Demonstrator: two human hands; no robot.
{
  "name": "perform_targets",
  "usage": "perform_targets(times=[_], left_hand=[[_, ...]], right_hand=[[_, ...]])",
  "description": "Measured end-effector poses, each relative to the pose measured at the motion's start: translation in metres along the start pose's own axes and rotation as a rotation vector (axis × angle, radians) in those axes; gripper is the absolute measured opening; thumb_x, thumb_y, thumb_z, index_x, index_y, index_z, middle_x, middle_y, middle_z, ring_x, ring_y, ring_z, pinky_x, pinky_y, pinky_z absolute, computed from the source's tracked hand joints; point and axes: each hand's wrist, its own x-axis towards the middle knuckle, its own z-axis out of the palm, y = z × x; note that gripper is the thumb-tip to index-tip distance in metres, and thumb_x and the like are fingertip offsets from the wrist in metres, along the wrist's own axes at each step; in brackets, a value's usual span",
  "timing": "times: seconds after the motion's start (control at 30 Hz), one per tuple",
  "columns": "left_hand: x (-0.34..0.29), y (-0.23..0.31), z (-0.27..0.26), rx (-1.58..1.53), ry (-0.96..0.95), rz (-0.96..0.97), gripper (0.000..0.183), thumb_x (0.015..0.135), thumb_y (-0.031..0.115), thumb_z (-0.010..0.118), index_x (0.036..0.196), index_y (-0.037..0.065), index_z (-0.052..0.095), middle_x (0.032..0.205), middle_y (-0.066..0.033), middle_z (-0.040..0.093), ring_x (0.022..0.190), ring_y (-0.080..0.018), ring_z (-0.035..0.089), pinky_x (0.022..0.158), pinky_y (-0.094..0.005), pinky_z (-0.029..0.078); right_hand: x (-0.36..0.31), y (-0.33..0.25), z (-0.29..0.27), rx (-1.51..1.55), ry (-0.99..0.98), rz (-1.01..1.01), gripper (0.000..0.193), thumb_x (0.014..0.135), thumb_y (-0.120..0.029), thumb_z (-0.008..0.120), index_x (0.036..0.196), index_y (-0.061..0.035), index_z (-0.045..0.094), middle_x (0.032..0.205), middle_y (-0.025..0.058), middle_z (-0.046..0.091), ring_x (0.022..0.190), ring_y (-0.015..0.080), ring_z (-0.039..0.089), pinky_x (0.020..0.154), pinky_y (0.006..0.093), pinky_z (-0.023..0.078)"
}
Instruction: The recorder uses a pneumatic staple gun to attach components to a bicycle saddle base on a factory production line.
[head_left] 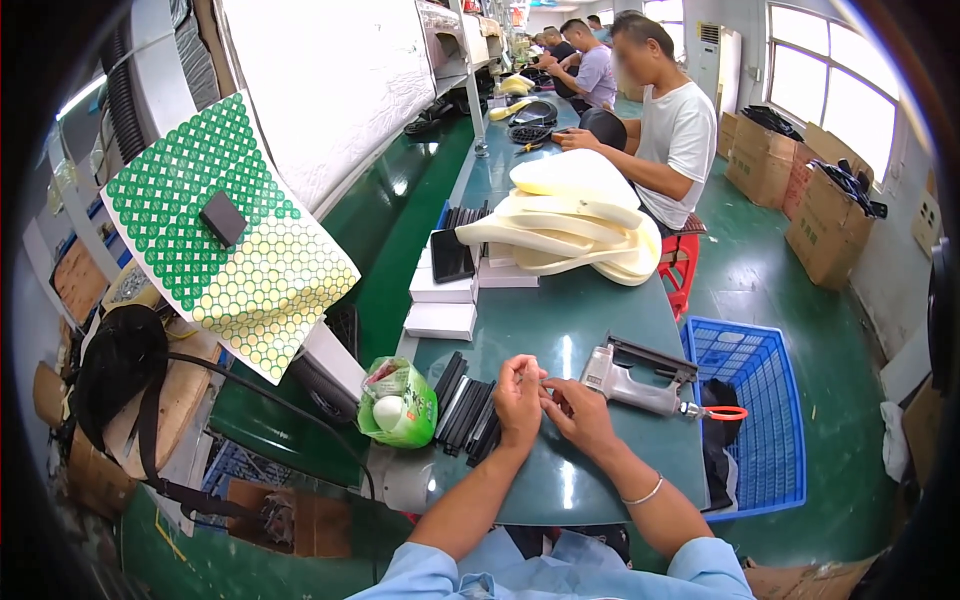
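Note:
My left hand [517,402] and my right hand [582,416] meet over the near part of the green-topped table [620,470]. The fingers of both are curled and pinched close together at the fingertips. Whatever lies between them is too small to make out. Just left of my left hand lie several black strips [462,412] in a row, partly hidden by that hand. A grey nail gun [632,384] with a black magazine rests to the right of my right hand, an orange-red hose loop at its end.
Cream foam pieces [575,222] are heaped beyond my hands, beside white boxes [442,318] and a phone [452,257]. A green carton [400,405] stands left. A blue crate [765,420] sits right of the table. A co-worker [672,125] sits farther along. A sticker sheet [225,235] hangs left.

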Motion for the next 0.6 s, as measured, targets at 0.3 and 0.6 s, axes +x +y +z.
perform_targets(times=[0.3, 0.6], left_hand=[[0.000, -0.014, -0.003, -0.025, -0.003, 0.021, 0.016, 0.095, 0.016, 0.051, 0.103, 0.002, 0.051, 0.080, -0.0047, 0.057, 0.059, -0.0064, 0.053, 0.049, -0.0186, 0.043], [-0.003, -0.010, -0.002, -0.026, 0.020, 0.013, 0.016, 0.094, 0.017, 0.053, 0.101, 0.003, 0.052, 0.075, -0.0034, 0.057, 0.059, -0.0069, 0.052, 0.051, -0.0194, 0.043]], right_hand=[[-0.006, 0.009, 0.006, 0.005, 0.072, -0.012, 0.022, 0.081, -0.011, 0.068, 0.099, -0.0008, 0.063, 0.078, 0.0118, 0.063, 0.062, 0.0186, 0.062, 0.057, 0.0284, 0.047], [-0.007, 0.007, 0.005, 0.001, 0.073, 0.071, 0.015, 0.082, -0.016, 0.067, 0.087, -0.0018, 0.064, 0.074, 0.0132, 0.064, 0.061, 0.0228, 0.063, 0.055, 0.0307, 0.049]])
